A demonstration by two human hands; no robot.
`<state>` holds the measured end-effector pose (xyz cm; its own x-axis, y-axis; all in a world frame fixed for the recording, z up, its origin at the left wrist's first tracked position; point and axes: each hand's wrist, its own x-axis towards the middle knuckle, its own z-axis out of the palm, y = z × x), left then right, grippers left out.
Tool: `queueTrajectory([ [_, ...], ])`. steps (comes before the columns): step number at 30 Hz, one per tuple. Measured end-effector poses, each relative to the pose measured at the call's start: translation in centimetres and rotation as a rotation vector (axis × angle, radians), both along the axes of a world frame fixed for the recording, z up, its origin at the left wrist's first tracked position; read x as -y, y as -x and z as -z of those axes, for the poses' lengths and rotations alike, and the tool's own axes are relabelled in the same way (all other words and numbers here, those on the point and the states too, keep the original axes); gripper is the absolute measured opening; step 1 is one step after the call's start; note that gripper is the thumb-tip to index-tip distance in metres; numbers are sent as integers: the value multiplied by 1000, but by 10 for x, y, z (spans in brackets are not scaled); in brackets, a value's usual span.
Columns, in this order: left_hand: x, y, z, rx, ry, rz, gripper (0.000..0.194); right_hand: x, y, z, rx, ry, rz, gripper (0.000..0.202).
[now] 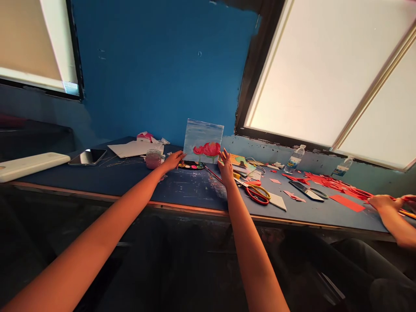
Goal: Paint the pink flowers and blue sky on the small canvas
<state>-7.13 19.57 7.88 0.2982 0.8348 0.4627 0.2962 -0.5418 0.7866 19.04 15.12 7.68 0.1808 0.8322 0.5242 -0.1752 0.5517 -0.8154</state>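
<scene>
The painted canvas (pixel 202 135) stood upright between the left fingers (pixel 178 157) and right fingers (pixel 225 157), slightly parted at its lower edges, their grip unclear. Blue background and red forms looked laid in, green beneath sparse. The palette (pixel 192 165) lay between them.

Scissors (pixel 258 193) blocking right-hand tabletop (pixel 208 198)

Dark blue table (pixel 191 190) with paint-smeared top. On it: black paint palette (pixel 192 165), pinkish glass jar (pixel 154 159), dark-screened phone (pixel 87 157), red-and-yellow-handled scissors (pixel 258 194), clear plastic water bottle (pixel 294 160), scattered red paper scraps (pixel 334 183).
</scene>
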Motion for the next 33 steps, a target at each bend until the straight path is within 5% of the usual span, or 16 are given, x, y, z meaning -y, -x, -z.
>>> queueTrajectory([
  [20, 10, 0, -6, -5, 71, -50, 26, 6, -1, -4, -27, 148, 29, 56],
  [33, 15, -1, -9, -56, 51, -113, 38, 5, 1, -4, -81, 192, 30, 53],
])
